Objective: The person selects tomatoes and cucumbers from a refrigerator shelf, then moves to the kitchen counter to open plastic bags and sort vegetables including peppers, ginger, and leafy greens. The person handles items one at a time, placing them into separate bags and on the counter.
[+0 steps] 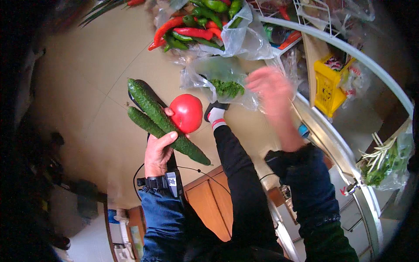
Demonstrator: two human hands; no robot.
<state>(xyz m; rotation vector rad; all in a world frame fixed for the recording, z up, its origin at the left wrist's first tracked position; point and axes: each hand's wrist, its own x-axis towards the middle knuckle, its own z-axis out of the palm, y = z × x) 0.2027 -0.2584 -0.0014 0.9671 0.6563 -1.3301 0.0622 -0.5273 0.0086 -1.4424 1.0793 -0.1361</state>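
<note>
Two green cucumbers (pixel 154 109) and a round red tomato (pixel 186 113) are gripped together in my left hand (pixel 157 154). The thumb presses over the cucumbers, and the tomato rests against their right side by the fingertips. My right hand (pixel 271 86) is blurred by motion, with its fingers pointing left. It is beside a clear plastic bag (pixel 193 77) holding chopped-looking leafy greens (pixel 227 88). Whether it touches the bag is unclear.
Red and green peppers (pixel 193 32) fill a plastic bag at the top. A curved metal rail (pixel 352 46) runs along the right. Beyond it are a yellow plastic basket (pixel 329 86) and bagged greens (pixel 381 163). Beige floor tiles (pixel 88 85) lie at left.
</note>
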